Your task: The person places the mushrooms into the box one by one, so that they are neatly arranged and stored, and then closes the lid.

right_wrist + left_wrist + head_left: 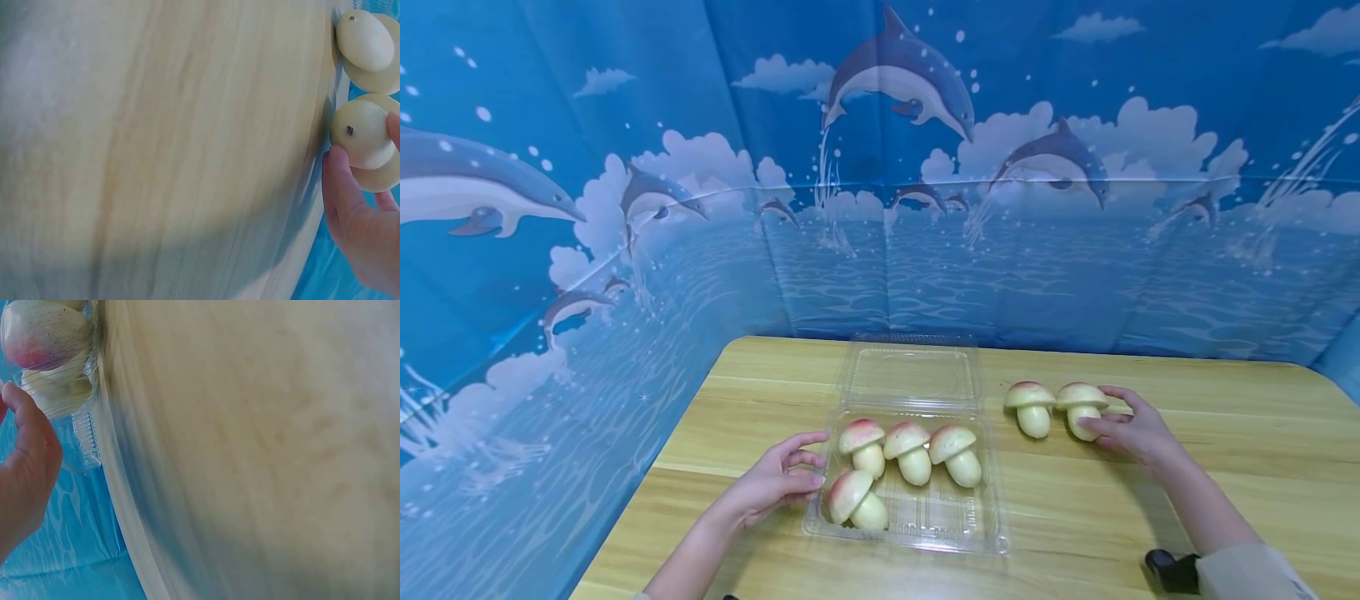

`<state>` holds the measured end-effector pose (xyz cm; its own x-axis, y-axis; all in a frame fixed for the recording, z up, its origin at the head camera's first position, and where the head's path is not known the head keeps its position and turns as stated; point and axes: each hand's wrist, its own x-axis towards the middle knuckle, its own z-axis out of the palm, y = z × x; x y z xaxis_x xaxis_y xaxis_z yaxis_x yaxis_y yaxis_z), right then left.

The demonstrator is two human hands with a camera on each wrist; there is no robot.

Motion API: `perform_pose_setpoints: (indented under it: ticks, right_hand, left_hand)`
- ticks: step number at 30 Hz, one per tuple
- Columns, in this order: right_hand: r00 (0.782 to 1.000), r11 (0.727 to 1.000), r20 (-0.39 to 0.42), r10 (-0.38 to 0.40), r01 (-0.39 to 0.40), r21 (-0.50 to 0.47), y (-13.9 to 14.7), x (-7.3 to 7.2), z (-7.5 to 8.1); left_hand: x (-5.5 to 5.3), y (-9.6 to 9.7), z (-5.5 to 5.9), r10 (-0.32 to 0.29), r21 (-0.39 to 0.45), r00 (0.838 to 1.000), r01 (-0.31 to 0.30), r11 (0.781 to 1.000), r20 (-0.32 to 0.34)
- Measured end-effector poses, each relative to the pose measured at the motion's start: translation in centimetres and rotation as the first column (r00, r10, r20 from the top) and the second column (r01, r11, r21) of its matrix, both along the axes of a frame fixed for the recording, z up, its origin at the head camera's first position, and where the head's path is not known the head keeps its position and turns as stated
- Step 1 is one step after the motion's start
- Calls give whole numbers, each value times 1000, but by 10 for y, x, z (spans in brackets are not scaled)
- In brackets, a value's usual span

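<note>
My right hand grips a pale toy mushroom by its stem, thumb on one side and fingers on the other. In the right wrist view, the fingertips lie around the mushroom's rounded stem end. Right beside it on the table is another mushroom with a pink-tinged cap. My left hand is at the left wall of an open clear plastic box, its fingers loosely bent, fingertips at the rim. Several similar mushrooms lie inside the box, three in a back row and one at the front left.
The box's clear lid is folded back toward the table's far edge. Beneath everything is a light wooden table. A blue curtain printed with dolphins hangs behind and to the left. A black object shows by the right sleeve.
</note>
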<state>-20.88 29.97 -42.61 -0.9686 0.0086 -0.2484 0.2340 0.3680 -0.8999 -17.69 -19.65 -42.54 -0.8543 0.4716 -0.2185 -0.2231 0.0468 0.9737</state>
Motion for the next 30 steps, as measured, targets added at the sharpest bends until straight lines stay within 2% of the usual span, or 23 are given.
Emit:
perform_pose_setpoints:
  ticks: [21, 30]
  right_hand:
    - [1000, 995, -22, 4, -6, -96, 2, 10, 8]
    - [999, 991, -48, 25, -31, -131, 3, 17, 15]
  left_hand:
    - [2, -1, -2, 4, 16, 1000, -5, 1000, 19]
    - [-2, 0, -2, 14, 9, 1000, -15, 1000, 17]
